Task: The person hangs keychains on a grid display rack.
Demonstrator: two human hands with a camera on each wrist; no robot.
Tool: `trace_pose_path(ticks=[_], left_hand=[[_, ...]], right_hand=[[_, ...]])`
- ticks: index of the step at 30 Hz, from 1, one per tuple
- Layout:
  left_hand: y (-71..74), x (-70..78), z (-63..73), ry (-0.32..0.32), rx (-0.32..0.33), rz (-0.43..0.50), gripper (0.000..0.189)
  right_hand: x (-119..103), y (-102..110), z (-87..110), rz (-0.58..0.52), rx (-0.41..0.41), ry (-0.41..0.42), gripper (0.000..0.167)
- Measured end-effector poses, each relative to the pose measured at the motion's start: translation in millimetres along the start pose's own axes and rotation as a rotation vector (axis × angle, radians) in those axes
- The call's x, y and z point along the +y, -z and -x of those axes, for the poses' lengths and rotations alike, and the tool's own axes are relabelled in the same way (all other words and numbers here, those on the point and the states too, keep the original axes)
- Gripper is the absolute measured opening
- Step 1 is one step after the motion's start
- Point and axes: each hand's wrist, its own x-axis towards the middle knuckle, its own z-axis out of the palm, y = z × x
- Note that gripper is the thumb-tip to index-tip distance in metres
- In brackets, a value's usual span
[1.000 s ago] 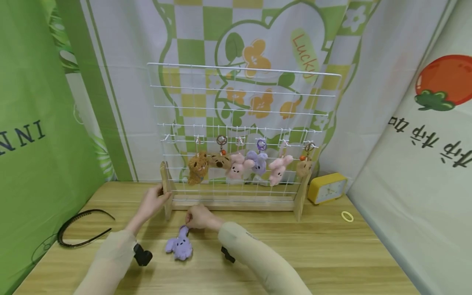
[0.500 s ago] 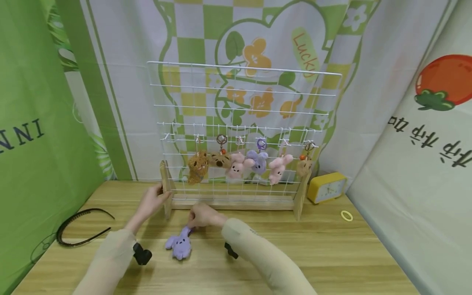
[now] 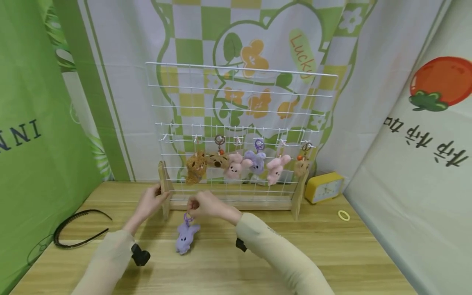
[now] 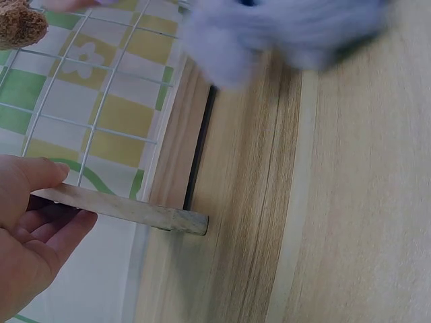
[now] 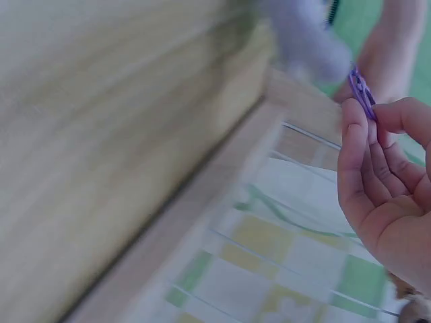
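Note:
My right hand (image 3: 208, 204) pinches the purple ring (image 5: 361, 93) of a purple plush bunny keychain (image 3: 185, 238), whose body hangs below my fingers near the table surface. The plush is blurred in both wrist views. My left hand (image 3: 149, 201) grips the left wooden upright (image 3: 164, 192) of a white wire grid rack (image 3: 243, 69); in the left wrist view its thumb and fingers lie on either side of that wood. Several plush keychains hang in a row on the rack's hooks, among them a brown bear (image 3: 196, 167), a pink bunny (image 3: 278, 169) and another purple one (image 3: 256, 160).
A yellow alarm clock (image 3: 324, 187) stands right of the rack, with a yellow ring (image 3: 343, 215) lying in front of it. At the left of the wooden table (image 3: 295, 258) lies a dark headband (image 3: 62, 229). A patterned curtain (image 3: 191, 45) hangs behind the rack.
My right hand has risen slightly, lifting the purple plush keychain by its ring so that it now hangs with its ring showing. The left hand stays on the upright.

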Motion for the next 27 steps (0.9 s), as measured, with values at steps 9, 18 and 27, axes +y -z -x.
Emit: trace_pose_path(ticks=[9, 18, 27], left_hand=[[0.9, -0.7, 1.8, -0.016, 0.009, -0.009, 0.031], [-1.0, -2.0, 1.4, -0.038, 0.046, -0.024, 0.027], [-1.6, -1.1, 2.9, -0.056, 0.059, -0.013, 0.02]], right_hand=[[-27.8, 50.0, 14.9, 0.0, 0.115, 0.113, 0.004], [-59.8, 100.1, 9.1, 0.098, 0.171, 0.229, 0.006], [-90.7, 135.1, -16.5, 0.131, 0.243, 0.25, 0.006]])
